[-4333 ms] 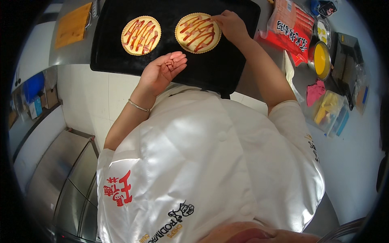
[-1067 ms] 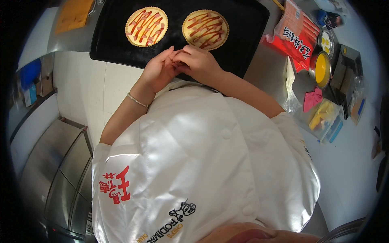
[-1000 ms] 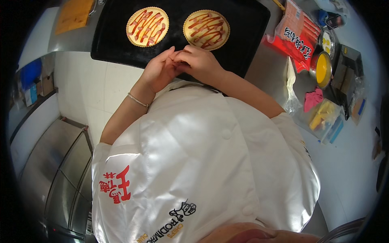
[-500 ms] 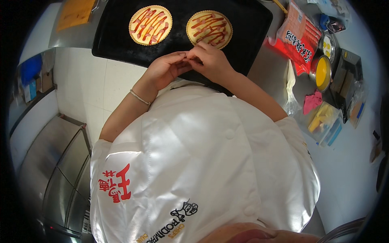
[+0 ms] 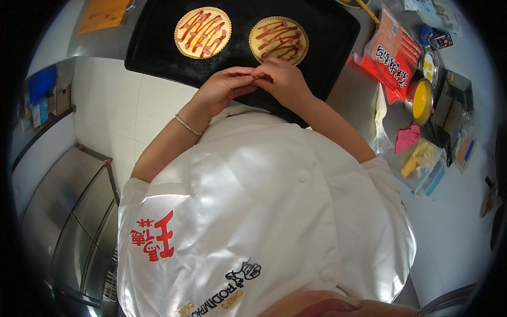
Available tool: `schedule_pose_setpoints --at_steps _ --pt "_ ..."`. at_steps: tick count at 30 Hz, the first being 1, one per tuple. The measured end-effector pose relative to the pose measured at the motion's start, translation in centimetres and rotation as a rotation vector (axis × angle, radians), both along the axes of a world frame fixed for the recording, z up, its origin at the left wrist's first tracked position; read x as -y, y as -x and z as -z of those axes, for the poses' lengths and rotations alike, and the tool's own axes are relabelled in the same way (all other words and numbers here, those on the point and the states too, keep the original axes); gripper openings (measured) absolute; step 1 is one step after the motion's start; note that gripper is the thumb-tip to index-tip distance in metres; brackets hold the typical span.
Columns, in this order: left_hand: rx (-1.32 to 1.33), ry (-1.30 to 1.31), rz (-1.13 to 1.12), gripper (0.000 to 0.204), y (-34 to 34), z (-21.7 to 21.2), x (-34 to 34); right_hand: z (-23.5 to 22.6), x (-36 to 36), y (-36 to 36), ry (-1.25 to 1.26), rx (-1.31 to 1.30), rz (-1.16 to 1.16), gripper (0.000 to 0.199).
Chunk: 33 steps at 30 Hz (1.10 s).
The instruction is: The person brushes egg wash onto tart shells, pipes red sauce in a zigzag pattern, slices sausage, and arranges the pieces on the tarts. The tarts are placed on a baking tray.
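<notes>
Two round crusts with fluted edges, a left one [image 5: 203,33] and a right one [image 5: 279,39], lie on a black baking tray [image 5: 153,50]. Each has a pale yellow filling, brown-red sauce stripes and small pink pieces. Over the tray's near edge, my left hand [image 5: 226,89] and my right hand [image 5: 285,82] meet at the fingertips, both closed in a pinch. Whatever sits between the fingers is too small and hidden to name. My right knuckles cover the near rim of the right crust.
On the counter at right are a red-and-clear package of sausages [image 5: 396,53], a bowl of yellow liquid [image 5: 422,100], a white piping bag [image 5: 380,113], a pink cloth [image 5: 407,138] and a plastic box with yellow pieces [image 5: 420,161]. A wooden board [image 5: 103,16] lies at upper left.
The whole view has shifted slightly, so the tray and crusts appear a little further right. My hands stay together at the near edge, their fingers slightly rearranged.
</notes>
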State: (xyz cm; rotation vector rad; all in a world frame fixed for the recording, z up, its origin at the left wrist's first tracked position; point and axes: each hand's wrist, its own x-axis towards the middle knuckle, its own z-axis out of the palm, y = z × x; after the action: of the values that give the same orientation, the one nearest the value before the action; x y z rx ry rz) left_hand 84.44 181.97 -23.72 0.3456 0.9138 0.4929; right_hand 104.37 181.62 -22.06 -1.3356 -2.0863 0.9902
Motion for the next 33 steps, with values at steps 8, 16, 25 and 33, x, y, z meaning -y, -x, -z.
schedule_pose_setpoints --at_steps 8,16,25,33 --pt "-0.026 0.028 -0.003 0.018 0.3 0.1 0.0 0.0 -0.7 -0.7 0.357 -0.186 0.006 0.016" --pt "-0.051 0.041 -0.109 0.016 0.6 0.6 0.5 4.5 -5.7 -2.6 0.113 0.127 0.199 0.015" --pt "-0.106 0.086 -0.126 0.019 1.3 0.3 0.8 6.7 -7.2 -0.5 -0.089 0.216 -0.049 0.01" --pt "-0.061 0.052 -0.144 0.019 1.3 -0.3 0.9 6.9 -8.5 0.0 -0.429 0.271 -0.043 0.01"
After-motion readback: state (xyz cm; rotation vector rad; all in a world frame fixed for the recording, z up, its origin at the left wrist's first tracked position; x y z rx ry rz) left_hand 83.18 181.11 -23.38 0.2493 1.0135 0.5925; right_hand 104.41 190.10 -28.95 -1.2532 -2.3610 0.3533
